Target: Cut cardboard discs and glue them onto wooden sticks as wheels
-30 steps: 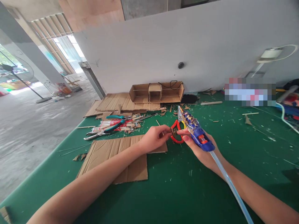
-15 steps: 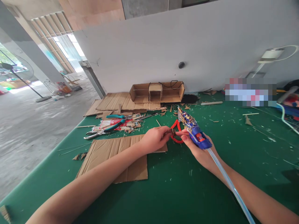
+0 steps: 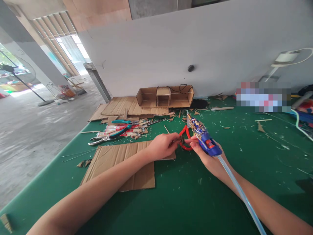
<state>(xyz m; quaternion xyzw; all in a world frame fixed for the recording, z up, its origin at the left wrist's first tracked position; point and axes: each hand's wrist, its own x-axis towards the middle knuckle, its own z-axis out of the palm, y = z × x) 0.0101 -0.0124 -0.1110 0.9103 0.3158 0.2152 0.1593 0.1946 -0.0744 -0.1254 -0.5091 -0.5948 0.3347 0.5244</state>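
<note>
My right hand (image 3: 207, 156) grips a blue hot glue gun (image 3: 202, 136) with its nozzle pointing away, a clear glue stick (image 3: 238, 189) trailing back over my forearm. My left hand (image 3: 162, 145) pinches a small brown cardboard piece (image 3: 181, 139), and my right fingertips touch that same piece. Red-handled scissors (image 3: 184, 134) lie on the green table (image 3: 195, 195) just behind the two hands. Under my left wrist lies a flat cardboard sheet (image 3: 117, 163).
Teal-handled pliers (image 3: 110, 134) and a pile of sticks and scraps (image 3: 129, 130) lie to the left. A cardboard box structure (image 3: 165, 96) stands against the white wall, with corrugated sheets (image 3: 122, 107) beside it. A white cable (image 3: 299, 125) runs at the right. The table edge (image 3: 46, 166) drops off on the left.
My hands have drawn slightly closer around the small cardboard piece; the glue gun has shifted only a little.
</note>
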